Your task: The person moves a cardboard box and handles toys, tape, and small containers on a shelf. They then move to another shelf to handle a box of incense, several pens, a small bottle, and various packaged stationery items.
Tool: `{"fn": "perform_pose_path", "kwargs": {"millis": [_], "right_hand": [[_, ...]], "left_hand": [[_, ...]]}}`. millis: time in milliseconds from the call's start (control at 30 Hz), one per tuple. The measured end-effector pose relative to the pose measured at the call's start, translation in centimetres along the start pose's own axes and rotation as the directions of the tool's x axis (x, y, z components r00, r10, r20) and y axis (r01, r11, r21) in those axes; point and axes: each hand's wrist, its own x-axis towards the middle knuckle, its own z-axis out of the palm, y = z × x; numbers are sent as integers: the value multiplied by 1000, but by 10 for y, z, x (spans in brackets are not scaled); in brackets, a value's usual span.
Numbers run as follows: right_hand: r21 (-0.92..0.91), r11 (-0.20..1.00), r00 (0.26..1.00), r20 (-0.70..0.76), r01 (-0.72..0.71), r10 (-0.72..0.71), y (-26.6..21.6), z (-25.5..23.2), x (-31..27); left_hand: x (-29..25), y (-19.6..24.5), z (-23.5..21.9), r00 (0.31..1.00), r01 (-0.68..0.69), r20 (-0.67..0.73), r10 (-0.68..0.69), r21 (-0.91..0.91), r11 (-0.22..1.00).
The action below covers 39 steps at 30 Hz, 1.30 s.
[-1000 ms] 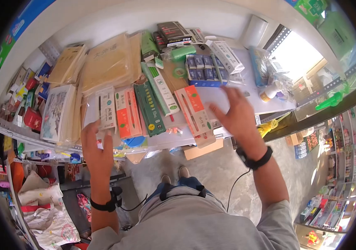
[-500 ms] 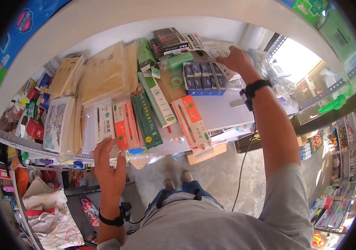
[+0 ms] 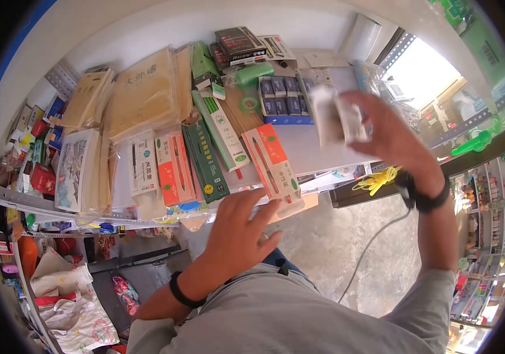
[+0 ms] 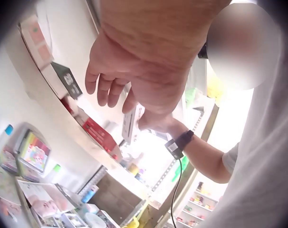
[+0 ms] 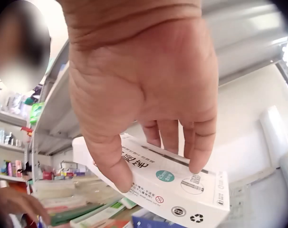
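My right hand [image 3: 385, 127] grips a white pen box [image 5: 201, 190] between thumb and fingers, held tilted above the right part of the shelf. The box is blurred in the head view; its printed pen and teal dot show in the right wrist view. My left hand [image 3: 237, 236] hovers palm down at the shelf's front edge, fingers spread and holding nothing. Just beyond its fingertips lies an orange-and-white pen box [image 3: 270, 162]. Further left are a dark green box [image 3: 205, 156], another orange-and-white box [image 3: 174, 168] and a white pen box in plastic [image 3: 144, 162].
A blue tray of small dark blue packs [image 3: 286, 120] stands behind, beside a green tape roll [image 3: 248, 105]. Black boxes [image 3: 240, 44] are stacked at the back. Kraft-covered books [image 3: 143, 88] fill the left side. Yellow cord [image 3: 376, 180] hangs at the right front edge.
My right hand reached to the back right, took the white pen box and brought it forward. My left hand moved right from the left-hand boxes, along the front edge.
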Motion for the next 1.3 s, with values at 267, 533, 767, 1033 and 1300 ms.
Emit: {"fn": "perform_pose_path", "kwargs": {"millis": [267, 533, 767, 1033, 1300], "right_hand": [[-173, 974, 985, 109, 149, -132, -7, 40, -43], [224, 969, 995, 55, -99, 89, 0, 23, -61], [190, 980, 995, -62, -62, 75, -1, 26, -96], [-50, 997, 984, -174, -56, 46, 1, 40, -125], [32, 980, 968, -152, -197, 199, 5, 56, -150]], "left_hand": [[35, -15, 30, 994, -91, 70, 80, 167, 982], [31, -8, 22, 991, -87, 115, 71, 137, 987], [32, 0, 16, 993, -83, 90, 74, 104, 991], [46, -11, 9, 992, -128, 37, 124, 146, 981], [41, -13, 4, 997, -69, 42, 62, 195, 978]]}}
